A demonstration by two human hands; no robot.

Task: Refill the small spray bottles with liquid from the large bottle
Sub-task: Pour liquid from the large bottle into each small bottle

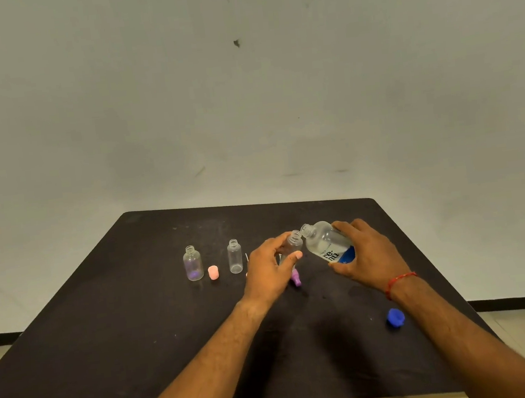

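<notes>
We are viewing the large bottle [327,243] tilting with its long axis running from lower right to upper left, its uncapped mouth pointing left and meeting the mouth of a small spray bottle [293,245], which is leaning slightly rightward toward it. Both are being held above the middle of the desk [140,341]. Two more small bottles, the left bottle [193,263] and the middle bottle [234,256], are standing upright and open-necked to the left, well apart from the pouring pair, with a pink cap [213,272] lying between them. A purple spray head [295,277] is lying just below the held small bottle, and a blue cap [395,317] is resting near the right forearm.

The desk is showing a dark, scuffed top with a pale edge; behind it we are seeing a plain grey-white wall [243,87] and a dark skirting strip.

The left hand [270,267] is closing its fingers and thumb around the small spray bottle. The right hand [369,252], wearing a red thread bracelet [399,282], is wrapping around the large bottle's lower body.
</notes>
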